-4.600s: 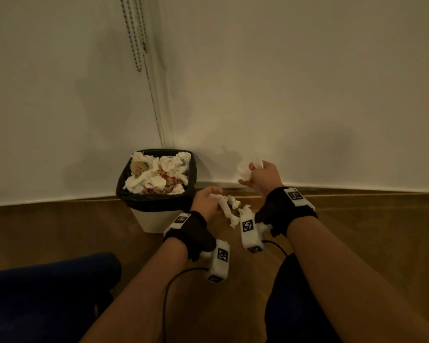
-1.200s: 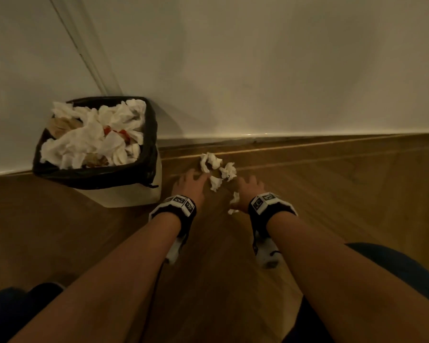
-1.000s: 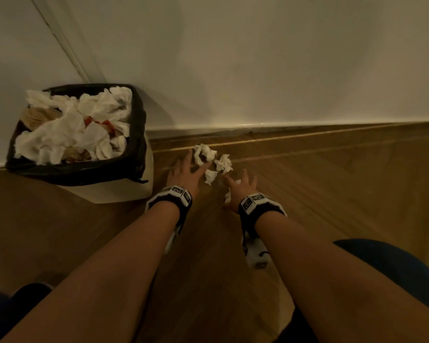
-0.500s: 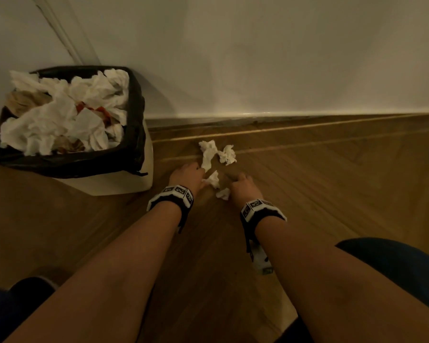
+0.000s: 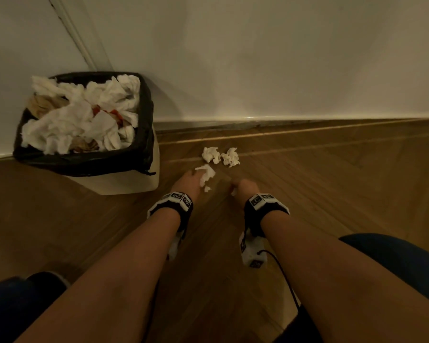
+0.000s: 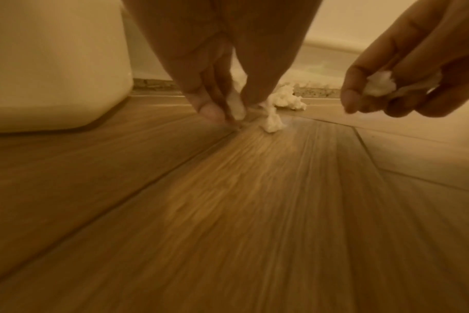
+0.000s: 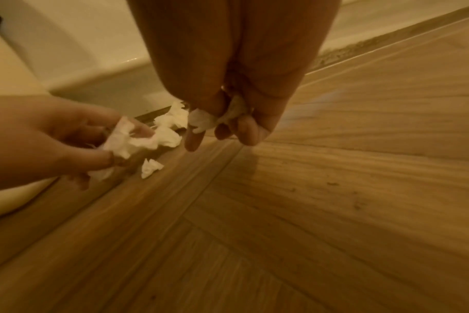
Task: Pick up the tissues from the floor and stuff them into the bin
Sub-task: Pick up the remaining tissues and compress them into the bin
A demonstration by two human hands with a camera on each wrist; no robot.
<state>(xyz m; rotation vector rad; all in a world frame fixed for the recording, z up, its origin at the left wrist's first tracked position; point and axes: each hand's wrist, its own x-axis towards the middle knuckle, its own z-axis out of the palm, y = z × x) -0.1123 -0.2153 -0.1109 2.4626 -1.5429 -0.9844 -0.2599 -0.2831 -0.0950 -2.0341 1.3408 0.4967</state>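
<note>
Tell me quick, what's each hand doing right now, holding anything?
Left hand: closed, pinching a crumpled tissue just above the floor.
Right hand: closed, gripping a small tissue wad.

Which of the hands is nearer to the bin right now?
Left. The left hand is just right of the bin's white base, gripping a tissue. The right hand is farther right, past the left hand, pinching a smaller tissue wad.

Both bare forearms reach forward and down, wrists strapped. The left hand (image 5: pixel 187 183) hangs low, its curled fingers (image 6: pixel 201 99) pinching a tissue (image 5: pixel 206 174). The right hand (image 5: pixel 245 189) is curled round a wad (image 7: pixel 209 118), knuckles up.
</note>
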